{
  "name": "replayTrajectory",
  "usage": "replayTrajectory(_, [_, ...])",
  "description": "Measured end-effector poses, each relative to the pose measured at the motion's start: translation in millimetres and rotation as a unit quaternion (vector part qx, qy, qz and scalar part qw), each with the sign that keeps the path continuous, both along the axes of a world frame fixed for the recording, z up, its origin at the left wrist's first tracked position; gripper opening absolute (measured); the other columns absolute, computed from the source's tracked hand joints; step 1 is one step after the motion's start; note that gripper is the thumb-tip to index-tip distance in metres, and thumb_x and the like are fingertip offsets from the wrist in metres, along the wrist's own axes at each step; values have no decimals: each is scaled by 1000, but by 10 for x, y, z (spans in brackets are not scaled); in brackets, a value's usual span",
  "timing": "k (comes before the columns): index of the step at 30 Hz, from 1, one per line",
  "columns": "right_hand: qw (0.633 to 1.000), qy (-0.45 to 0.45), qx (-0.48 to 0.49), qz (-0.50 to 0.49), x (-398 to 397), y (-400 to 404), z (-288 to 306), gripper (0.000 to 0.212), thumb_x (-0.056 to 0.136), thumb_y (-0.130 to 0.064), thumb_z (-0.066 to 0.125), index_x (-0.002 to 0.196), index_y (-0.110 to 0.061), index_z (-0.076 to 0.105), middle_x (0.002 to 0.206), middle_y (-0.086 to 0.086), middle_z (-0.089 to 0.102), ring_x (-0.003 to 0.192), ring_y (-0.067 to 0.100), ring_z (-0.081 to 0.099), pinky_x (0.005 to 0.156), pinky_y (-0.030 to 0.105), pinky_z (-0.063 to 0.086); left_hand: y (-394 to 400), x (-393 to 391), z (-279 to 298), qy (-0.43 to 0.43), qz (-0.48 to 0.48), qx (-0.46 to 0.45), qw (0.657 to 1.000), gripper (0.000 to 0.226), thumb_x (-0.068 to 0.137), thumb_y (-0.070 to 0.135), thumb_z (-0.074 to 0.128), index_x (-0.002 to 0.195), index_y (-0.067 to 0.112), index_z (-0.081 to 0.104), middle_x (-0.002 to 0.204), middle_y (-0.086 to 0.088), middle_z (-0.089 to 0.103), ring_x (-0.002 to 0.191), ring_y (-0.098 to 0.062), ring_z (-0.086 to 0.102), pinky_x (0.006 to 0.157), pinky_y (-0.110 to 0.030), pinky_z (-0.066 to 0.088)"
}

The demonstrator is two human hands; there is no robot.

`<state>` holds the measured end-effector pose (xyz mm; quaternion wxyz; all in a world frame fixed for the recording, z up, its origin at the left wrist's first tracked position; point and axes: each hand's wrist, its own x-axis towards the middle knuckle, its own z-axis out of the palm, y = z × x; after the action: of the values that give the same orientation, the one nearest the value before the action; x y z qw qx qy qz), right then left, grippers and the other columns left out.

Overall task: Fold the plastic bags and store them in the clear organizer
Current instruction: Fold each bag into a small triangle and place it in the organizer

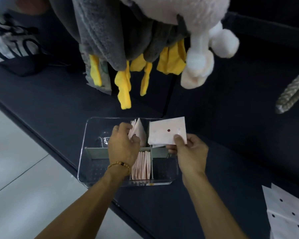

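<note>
The clear organizer (93, 171) with grey dividers stands on a dark surface, near its edge. A row of folded pink bags (141, 165) stands upright in its near middle compartment. In the far middle compartment my left hand (123, 145) holds several more folded pink bags (139, 131), fingers curled round them. My right hand (188, 149) pinches a folded white bag (167, 132) with a dark dot by its lower right corner, holding it over the far right compartment.
Unfolded white bags with black dots (290, 213) lie at the right. A grey and yellow plush toy (121, 49) and a white plush (200, 54) hang above the organizer. A black-and-white bag (10, 47) lies far left. Light floor tiles (21, 178) lie left of the surface.
</note>
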<state>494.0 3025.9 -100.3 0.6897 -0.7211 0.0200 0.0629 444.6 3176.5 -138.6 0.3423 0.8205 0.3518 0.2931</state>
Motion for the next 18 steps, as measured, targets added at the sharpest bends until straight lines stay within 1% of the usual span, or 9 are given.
replayTrajectory(2, [1000, -6, -22, 10, 21, 147, -8, 3, 90, -10, 62, 91, -12, 64, 69, -4, 72, 61, 13, 71, 53, 21, 56, 65, -61, 8, -11, 11, -18, 1000, 23, 76, 9, 67, 96, 18, 62, 91, 2, 59, 76, -9, 51, 66, -15, 34])
replayTrajectory(4, [990, -82, -115, -9, 41, 276, -23, 3, 90, -12, 62, 86, -12, 63, 65, -4, 68, 61, 4, 68, 54, 19, 56, 83, -91, 34, -21, 10, -18, 1000, 20, 76, 9, 67, 93, 19, 65, 84, 4, 60, 73, -9, 53, 67, -17, 39])
replayTrajectory(6, [954, -196, -227, -14, 35, 386, -17, 4, 89, -15, 61, 85, -15, 60, 70, -11, 61, 63, -7, 60, 49, 6, 46, 69, -104, 51, -31, 10, -13, 999, 20, 75, 8, 67, 91, 20, 66, 81, 5, 59, 72, -10, 55, 69, -22, 44])
replayTrajectory(8, [924, -240, -293, 62, 23, 506, -16, 5, 90, -17, 60, 91, -14, 63, 76, -7, 63, 60, 0, 58, 45, 9, 44, 51, -106, 57, -40, 7, -11, 999, 20, 74, 8, 68, 90, 20, 66, 80, 4, 59, 70, -9, 55, 69, -21, 46])
replayTrajectory(10, [902, -206, -330, 188, 3, 610, -42, 10, 91, -22, 60, 96, -16, 66, 75, -7, 64, 59, 5, 60, 44, 13, 44, 52, -123, 53, -47, -3, -19, 999, 20, 75, 10, 69, 91, 21, 66, 83, 5, 59, 69, -5, 55, 67, -12, 43])
replayTrajectory(12, [898, -164, -320, 252, -14, 660, -61, 14, 92, -28, 59, 101, -21, 67, 74, -12, 63, 61, 1, 59, 44, 8, 38, 60, -152, 45, -47, -19, -21, 998, 17, 77, 13, 69, 93, 20, 67, 86, 6, 60, 71, -3, 57, 65, -7, 41])
replayTrajectory(15, [932, -140, -262, 207, -17, 642, -108, 14, 92, -30, 58, 105, -31, 64, 88, -15, 68, 71, -9, 61, 53, 5, 45, 81, -196, 29, -48, -36, -23, 998, 13, 81, 15, 68, 92, 20, 68, 88, 6, 60, 73, -3, 59, 66, -14, 48])
replayTrajectory(17, [918, -138, -306, 213, 1, 661, -155, 17, 94, -25, 54, 100, -26, 70, 88, -7, 70, 69, 3, 65, 59, 21, 55, 83, -208, 12, -38, -45, -19, 998, 15, 82, 15, 67, 96, 19, 68, 88, 5, 60, 73, -5, 58, 65, -13, 47])
replayTrajectory(18, [904, -130, -340, 223, 4, 674, -179, 19, 95, -23, 53, 94, -24, 71, 86, -4, 70, 69, 8, 65, 59, 27, 56, 77, -201, 9, -31, -53, -20, 998, 17, 83, 15, 66, 99, 18, 69, 88, 4, 61, 74, -6, 58, 65, -11, 45])
